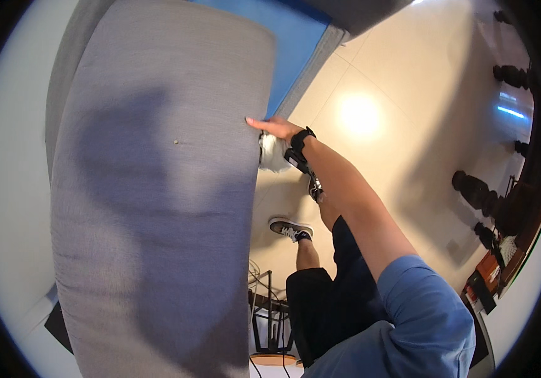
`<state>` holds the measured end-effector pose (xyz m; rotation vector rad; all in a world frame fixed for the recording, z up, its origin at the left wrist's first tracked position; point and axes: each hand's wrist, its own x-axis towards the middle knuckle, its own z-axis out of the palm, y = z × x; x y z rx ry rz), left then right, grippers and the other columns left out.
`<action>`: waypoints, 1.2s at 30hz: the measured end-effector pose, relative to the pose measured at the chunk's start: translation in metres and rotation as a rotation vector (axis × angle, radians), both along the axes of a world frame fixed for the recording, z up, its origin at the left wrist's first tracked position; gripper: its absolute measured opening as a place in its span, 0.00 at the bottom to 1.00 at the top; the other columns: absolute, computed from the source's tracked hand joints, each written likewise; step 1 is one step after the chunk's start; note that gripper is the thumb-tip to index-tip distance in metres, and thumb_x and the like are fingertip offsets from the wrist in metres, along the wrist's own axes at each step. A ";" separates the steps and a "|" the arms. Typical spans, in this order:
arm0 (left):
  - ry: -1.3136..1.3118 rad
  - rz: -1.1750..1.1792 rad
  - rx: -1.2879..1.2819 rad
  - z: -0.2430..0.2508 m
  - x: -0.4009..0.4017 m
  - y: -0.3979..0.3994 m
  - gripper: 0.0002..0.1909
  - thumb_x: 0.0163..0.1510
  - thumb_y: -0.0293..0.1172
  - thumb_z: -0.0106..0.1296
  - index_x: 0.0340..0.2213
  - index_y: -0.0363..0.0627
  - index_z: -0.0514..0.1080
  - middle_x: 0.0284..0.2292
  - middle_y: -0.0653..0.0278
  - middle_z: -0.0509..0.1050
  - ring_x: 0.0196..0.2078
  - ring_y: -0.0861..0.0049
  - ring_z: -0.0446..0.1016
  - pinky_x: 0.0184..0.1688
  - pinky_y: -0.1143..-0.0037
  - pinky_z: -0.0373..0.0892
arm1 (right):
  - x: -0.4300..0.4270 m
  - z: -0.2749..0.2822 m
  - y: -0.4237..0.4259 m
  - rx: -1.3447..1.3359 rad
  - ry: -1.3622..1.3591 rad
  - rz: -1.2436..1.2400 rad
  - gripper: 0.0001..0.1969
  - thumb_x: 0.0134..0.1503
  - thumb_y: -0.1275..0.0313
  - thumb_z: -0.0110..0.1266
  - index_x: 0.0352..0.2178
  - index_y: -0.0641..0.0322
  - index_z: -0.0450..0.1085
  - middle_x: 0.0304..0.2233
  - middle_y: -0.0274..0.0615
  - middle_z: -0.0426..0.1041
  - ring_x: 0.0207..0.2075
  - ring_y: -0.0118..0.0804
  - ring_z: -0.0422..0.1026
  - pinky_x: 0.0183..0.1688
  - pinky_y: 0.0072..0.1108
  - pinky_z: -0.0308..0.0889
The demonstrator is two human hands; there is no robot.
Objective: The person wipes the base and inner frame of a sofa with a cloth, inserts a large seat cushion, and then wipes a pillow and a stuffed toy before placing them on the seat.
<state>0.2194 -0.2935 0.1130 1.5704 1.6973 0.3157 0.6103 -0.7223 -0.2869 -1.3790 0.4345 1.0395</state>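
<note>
A long grey fabric cushion (195,198) fills the left half of the view, with a small light speck (176,142) on its face. My right hand (276,127) grips its right edge, thumb laid over the upper face and the other fingers mostly hidden. Around that wrist is a black strap (302,138) with a black device (296,160) below it. A crumpled white material (274,153), perhaps cloth, shows just below the hand; what it belongs to is unclear. Beyond the cushion lies a blue surface (294,52) inside a grey upholstered frame (308,71). My left hand is out of view.
My shoes (290,229) stand on the pale tiled floor (369,156) right of the cushion. A stool (272,359) and dark cables are at the bottom. Dark turned furniture legs (475,191) and a wooden piece with stacked items (487,274) line the right side. A white wall (10,165) borders the left.
</note>
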 end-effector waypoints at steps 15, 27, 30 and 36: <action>0.120 -0.186 -0.030 0.016 0.067 0.029 0.30 0.47 0.41 0.49 0.48 0.33 0.58 0.45 0.49 0.63 0.47 0.55 0.62 0.48 0.58 0.60 | 0.002 -0.021 -0.001 0.186 0.351 -0.313 0.55 0.35 0.43 0.59 0.54 0.73 0.47 0.59 0.61 0.38 0.61 0.53 0.32 0.59 0.41 0.34; 0.141 -0.214 -0.117 0.020 0.081 0.092 0.30 0.47 0.41 0.49 0.47 0.33 0.58 0.45 0.50 0.64 0.47 0.56 0.62 0.48 0.59 0.60 | -0.001 0.093 -0.064 -0.064 -0.016 -0.492 0.47 0.37 0.48 0.59 0.45 0.86 0.57 0.47 0.68 0.59 0.55 0.56 0.51 0.57 0.37 0.42; 0.142 -0.251 -0.153 0.016 0.077 0.116 0.30 0.47 0.41 0.49 0.47 0.33 0.58 0.45 0.50 0.64 0.47 0.56 0.62 0.48 0.60 0.60 | -0.037 0.099 -0.110 -0.117 0.000 -0.590 0.41 0.39 0.52 0.58 0.42 0.86 0.60 0.42 0.64 0.65 0.47 0.52 0.63 0.52 0.32 0.53; 0.055 -0.319 -0.213 -0.030 0.080 0.111 0.28 0.49 0.38 0.48 0.47 0.32 0.59 0.43 0.51 0.65 0.46 0.59 0.63 0.46 0.63 0.62 | -0.095 -0.005 -0.125 -0.376 0.026 -0.463 0.29 0.40 0.58 0.57 0.35 0.80 0.68 0.37 0.56 0.70 0.41 0.45 0.67 0.45 0.28 0.61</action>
